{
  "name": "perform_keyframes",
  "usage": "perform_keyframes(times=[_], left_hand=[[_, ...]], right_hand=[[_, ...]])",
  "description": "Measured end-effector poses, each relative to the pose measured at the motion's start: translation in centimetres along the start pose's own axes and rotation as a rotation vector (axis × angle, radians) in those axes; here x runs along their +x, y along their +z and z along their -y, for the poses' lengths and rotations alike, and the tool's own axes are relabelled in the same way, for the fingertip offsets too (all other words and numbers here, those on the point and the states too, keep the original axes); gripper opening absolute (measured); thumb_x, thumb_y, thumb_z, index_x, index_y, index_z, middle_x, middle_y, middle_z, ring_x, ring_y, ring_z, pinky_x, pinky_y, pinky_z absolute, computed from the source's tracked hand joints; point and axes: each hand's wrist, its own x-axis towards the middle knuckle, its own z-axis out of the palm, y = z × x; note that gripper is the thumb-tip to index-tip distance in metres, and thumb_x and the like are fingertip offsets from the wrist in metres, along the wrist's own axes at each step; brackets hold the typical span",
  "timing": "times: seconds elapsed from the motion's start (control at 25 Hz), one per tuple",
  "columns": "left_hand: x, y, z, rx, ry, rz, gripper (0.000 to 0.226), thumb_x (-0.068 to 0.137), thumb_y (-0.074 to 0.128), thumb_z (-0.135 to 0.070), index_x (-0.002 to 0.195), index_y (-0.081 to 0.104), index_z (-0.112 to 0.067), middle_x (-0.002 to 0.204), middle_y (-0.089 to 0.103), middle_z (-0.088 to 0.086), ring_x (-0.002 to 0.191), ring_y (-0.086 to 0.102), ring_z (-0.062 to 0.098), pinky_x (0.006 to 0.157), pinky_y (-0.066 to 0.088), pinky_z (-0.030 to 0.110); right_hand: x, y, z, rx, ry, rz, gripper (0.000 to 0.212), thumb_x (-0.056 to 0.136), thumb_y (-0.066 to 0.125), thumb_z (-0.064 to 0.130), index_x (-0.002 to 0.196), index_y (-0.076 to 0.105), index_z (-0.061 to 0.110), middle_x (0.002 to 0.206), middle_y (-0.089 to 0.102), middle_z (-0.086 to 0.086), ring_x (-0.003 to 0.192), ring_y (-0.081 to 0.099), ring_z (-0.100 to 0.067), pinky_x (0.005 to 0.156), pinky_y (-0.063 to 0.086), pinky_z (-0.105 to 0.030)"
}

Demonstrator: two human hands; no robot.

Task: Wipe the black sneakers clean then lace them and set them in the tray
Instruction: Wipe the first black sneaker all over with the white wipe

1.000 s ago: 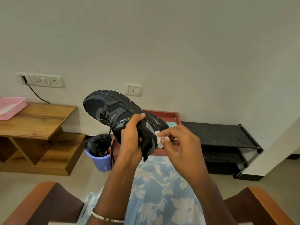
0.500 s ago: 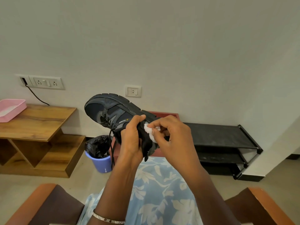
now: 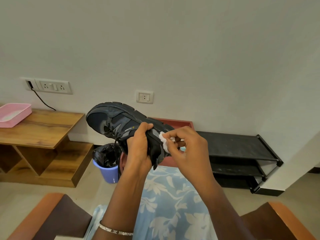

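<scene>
A black sneaker is held up in front of me, tipped on its side with the sole facing up and away and the toe to the left. My left hand grips it around the middle. My right hand pinches a small white wipe against the heel side of the sneaker. A loose black lace hangs down from the shoe. Behind the shoe on the floor stands a red tray, mostly hidden by my hands.
A purple bin with a black bag stands on the floor to the left of the tray. A wooden stepped table with a pink tray is at left. A black shoe rack is at right. Chair arms flank my lap.
My right hand with the wipe moved left along the heel side of the sneaker, then shifted back a little right. My left hand keeps the same grip.
</scene>
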Motion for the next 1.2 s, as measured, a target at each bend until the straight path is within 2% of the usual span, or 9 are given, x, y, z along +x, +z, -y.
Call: perform_keyframes(times=[0.16,0.28,0.52,0.64,0.8,0.88,1.0,1.08,1.2], left_hand=[[0.2,-0.1,-0.3,-0.029,0.013,-0.061,0.018,0.072,0.072,-0.019,0.083,0.063,-0.008,0.084,0.065,0.014,0.077,0.063,0.029,0.076,0.053,0.045],[0.0,-0.1,-0.2,-0.058,0.015,-0.06,0.012,0.076,0.069,-0.015,0.079,0.058,-0.01,0.076,0.061,0.011,0.065,0.061,0.026,0.066,0.053,0.038],[-0.3,-0.1,-0.6,-0.043,-0.013,-0.051,0.037,0.061,0.075,-0.024,0.093,0.062,-0.012,0.096,0.063,0.017,0.086,0.062,0.033,0.096,0.045,0.063],[0.1,-0.4,-0.6,-0.058,-0.03,-0.062,0.038,0.062,0.075,-0.024,0.097,0.066,-0.011,0.096,0.069,0.016,0.085,0.067,0.032,0.095,0.049,0.06],[-0.9,0.5,-0.2,0.019,-0.068,-0.052,0.037,0.057,0.075,-0.024,0.088,0.061,-0.012,0.089,0.065,0.017,0.077,0.064,0.031,0.087,0.051,0.065],[-1.5,1.1,0.4,0.059,-0.043,-0.053,0.013,0.074,0.069,-0.016,0.076,0.059,-0.009,0.073,0.063,0.014,0.06,0.065,0.025,0.066,0.06,0.044],[-1.4,1.3,0.6,0.036,-0.014,-0.04,0.017,0.085,0.062,-0.009,0.069,0.056,-0.01,0.062,0.059,0.009,0.047,0.06,0.019,0.05,0.054,0.03],[-1.1,0.9,0.2,0.038,-0.008,-0.048,0.008,0.081,0.066,-0.012,0.078,0.059,-0.009,0.071,0.064,0.013,0.057,0.065,0.024,0.062,0.06,0.04],[-0.8,0.3,-0.4,0.044,0.0,-0.087,0.031,0.073,0.071,-0.017,0.101,0.066,-0.004,0.096,0.074,0.019,0.086,0.072,0.037,0.085,0.054,0.064]], right_hand=[[-3.1,0.8,1.4,0.082,-0.124,0.058,0.016,0.088,0.073,0.008,0.098,0.075,0.02,0.096,0.067,0.011,0.09,0.064,-0.008,0.072,0.054,-0.013],[-2.6,1.4,0.9,0.036,-0.165,-0.01,0.014,0.089,0.072,0.008,0.1,0.076,0.016,0.096,0.066,0.007,0.088,0.062,-0.008,0.071,0.053,-0.015],[-1.7,1.3,-0.1,0.032,-0.071,-0.076,0.016,0.09,0.071,0.008,0.103,0.075,0.015,0.098,0.066,0.008,0.09,0.064,-0.006,0.072,0.055,-0.016],[-3.6,1.3,0.8,0.065,-0.119,-0.055,0.019,0.087,0.074,0.003,0.101,0.075,0.017,0.097,0.066,0.012,0.093,0.064,0.0,0.073,0.051,-0.007],[-0.3,1.2,0.0,-0.101,-0.079,-0.071,0.015,0.09,0.068,0.006,0.098,0.077,0.016,0.094,0.066,0.005,0.088,0.061,-0.009,0.071,0.049,-0.014],[1.5,1.6,-0.1,-0.228,-0.088,-0.059,0.016,0.09,0.065,0.008,0.097,0.077,0.016,0.094,0.066,0.001,0.09,0.055,-0.011,0.074,0.038,-0.008],[1.6,1.9,-0.1,-0.268,-0.118,-0.031,0.017,0.09,0.064,0.008,0.1,0.076,0.015,0.097,0.065,-0.001,0.093,0.049,-0.009,0.077,0.033,-0.006],[-0.1,1.4,-0.8,-0.21,-0.137,-0.043,0.019,0.09,0.065,0.005,0.102,0.075,0.014,0.099,0.065,0.001,0.094,0.053,-0.009,0.079,0.04,-0.009],[-2.6,0.4,-2.0,-0.176,-0.095,-0.093,0.015,0.088,0.07,0.003,0.098,0.075,0.014,0.098,0.067,0.004,0.092,0.059,-0.008,0.077,0.055,-0.023]])
